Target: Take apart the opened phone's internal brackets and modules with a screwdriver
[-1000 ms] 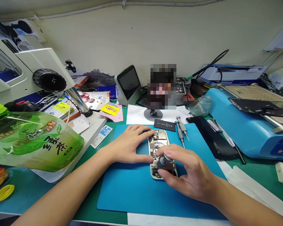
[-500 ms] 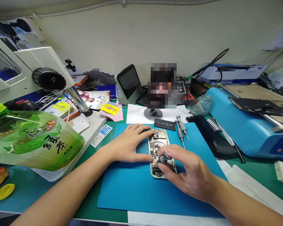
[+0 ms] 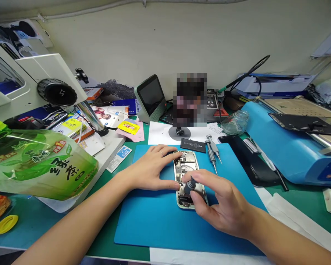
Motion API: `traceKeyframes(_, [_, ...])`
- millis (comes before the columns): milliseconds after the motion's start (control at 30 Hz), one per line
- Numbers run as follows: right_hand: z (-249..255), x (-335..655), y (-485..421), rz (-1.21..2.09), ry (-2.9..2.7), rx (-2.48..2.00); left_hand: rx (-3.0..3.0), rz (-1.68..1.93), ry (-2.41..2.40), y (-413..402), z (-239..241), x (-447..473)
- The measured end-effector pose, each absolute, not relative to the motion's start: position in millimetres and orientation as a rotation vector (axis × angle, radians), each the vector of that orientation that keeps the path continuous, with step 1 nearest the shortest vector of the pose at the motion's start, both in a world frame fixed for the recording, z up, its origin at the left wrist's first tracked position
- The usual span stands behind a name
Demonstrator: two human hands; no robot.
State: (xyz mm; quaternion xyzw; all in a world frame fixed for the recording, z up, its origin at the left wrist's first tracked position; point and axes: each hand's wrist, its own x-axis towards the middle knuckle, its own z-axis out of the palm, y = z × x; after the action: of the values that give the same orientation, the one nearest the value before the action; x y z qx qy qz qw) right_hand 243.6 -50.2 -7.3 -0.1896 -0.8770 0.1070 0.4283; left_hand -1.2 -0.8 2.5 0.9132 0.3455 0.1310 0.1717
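An opened smartphone lies on the blue work mat, its inner boards and metal parts bare. My left hand has its fingers spread, with the index fingertip and thumb tip resting on the phone's left side. Between the thumb and fingers of my right hand is a small dark screwdriver, standing tilted over the lower half of the phone. Its tip is hidden from me. Behind the phone lie a black battery and two grey screwdrivers.
A green tea bottle and a microscope stand are on the left. To the right stand a blue machine, a glass jar and a black phone panel. A small display sits at the back.
The screwdriver has turned and tilted slightly in my right hand, and the fingers around it have shifted. My left hand stays in place on the phone.
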Motion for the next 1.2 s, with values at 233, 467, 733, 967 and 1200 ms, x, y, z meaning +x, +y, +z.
traceKeyframes(233, [-5.8,242.5,-49.2,0.22,-2.182,-0.442,2.601,0.384,0.976,-1.3,2.5,-0.6])
traceKeyframes(467, [-4.6,242.2,-51.2,0.165,-2.168,-0.428,2.603,0.375,0.98,-1.3,1.7,-1.3])
traceKeyframes(733, [-4.3,242.2,-49.3,0.198,-2.176,-0.432,2.623,0.369,0.976,-0.4,-0.2,-1.4])
traceKeyframes(967, [-3.9,243.3,-48.7,0.29,-2.193,-0.445,2.622,0.384,0.96,-0.2,-0.8,-1.6])
traceKeyframes(1200, [-6.9,243.1,-46.0,0.297,-2.195,-0.437,2.625,0.397,0.956,0.5,-2.2,-2.4])
